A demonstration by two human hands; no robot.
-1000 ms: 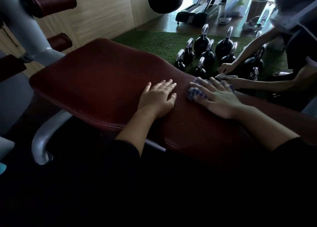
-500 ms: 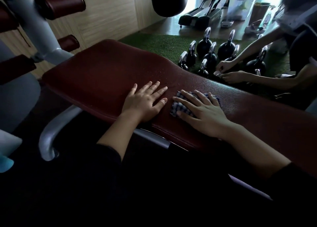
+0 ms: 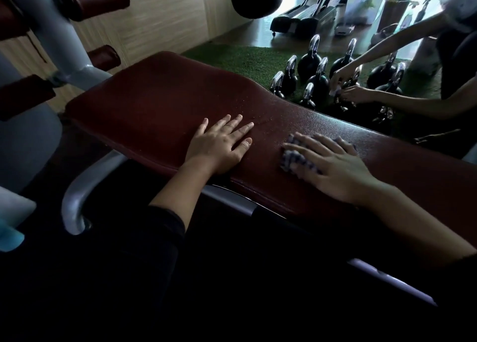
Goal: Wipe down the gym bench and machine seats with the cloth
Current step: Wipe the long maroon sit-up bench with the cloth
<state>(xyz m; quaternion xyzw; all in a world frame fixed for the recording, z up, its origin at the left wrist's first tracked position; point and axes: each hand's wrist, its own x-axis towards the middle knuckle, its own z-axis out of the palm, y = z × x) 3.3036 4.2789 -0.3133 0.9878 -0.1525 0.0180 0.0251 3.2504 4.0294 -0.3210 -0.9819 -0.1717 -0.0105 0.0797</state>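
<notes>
A dark red padded gym bench [image 3: 154,104] runs from the upper left to the right edge. My left hand [image 3: 220,145] lies flat on the pad near its front edge, fingers straight and spread. To its right, my right hand [image 3: 333,164] presses a blue-and-white checked cloth [image 3: 293,157] flat against the pad with straight fingers. Most of the cloth is hidden under that hand; its left part and a far corner show.
Several black kettlebells [image 3: 309,65] stand on green turf [image 3: 240,57] beyond the bench. Another person's hands [image 3: 353,93] work among them at the right. Red roller pads on a grey frame [image 3: 64,39] rise at the left. A grey tube [image 3: 77,197] curves below the bench.
My right hand slid the cloth back toward the near edge and then to the right along the pad, away from my left hand. The left hand stayed flat on the bench.
</notes>
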